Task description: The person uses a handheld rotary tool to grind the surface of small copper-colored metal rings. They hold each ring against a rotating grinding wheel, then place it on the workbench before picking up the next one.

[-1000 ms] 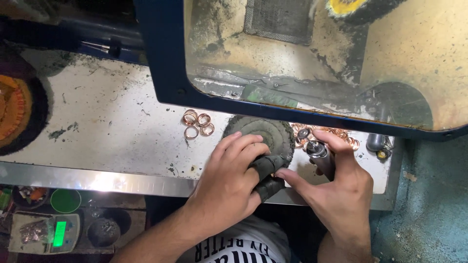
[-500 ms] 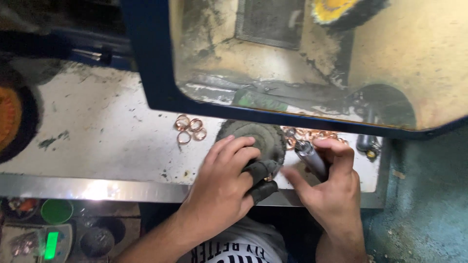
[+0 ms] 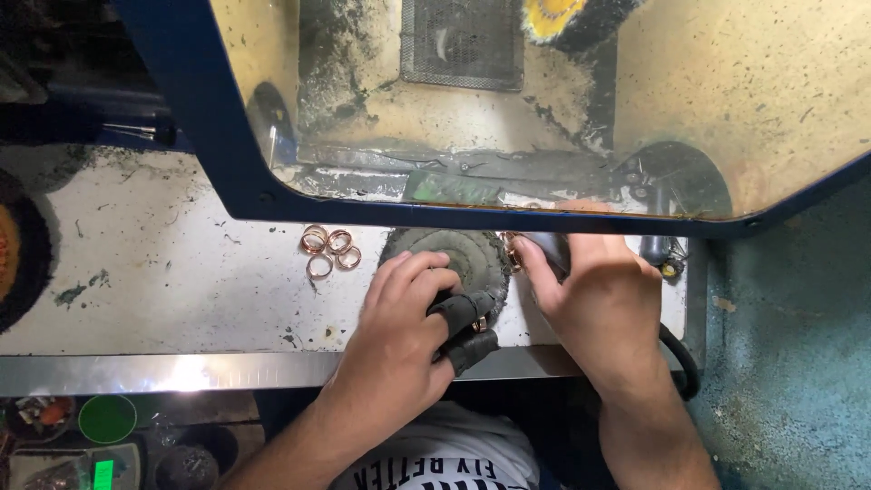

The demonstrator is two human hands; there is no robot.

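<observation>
We find the left hand (image 3: 399,340) pinching a small ring (image 3: 479,323) (fingertips black-sheathed) beside the fibrous buffing wheel (image 3: 454,259); right hand (image 3: 603,304) clasps a grey tool (image 3: 547,251).

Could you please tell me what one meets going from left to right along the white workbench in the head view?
Dark buffing wheel at the left edge → cluster of copper rings → left hand → right hand → small dark part by the bench's right edge.
</observation>
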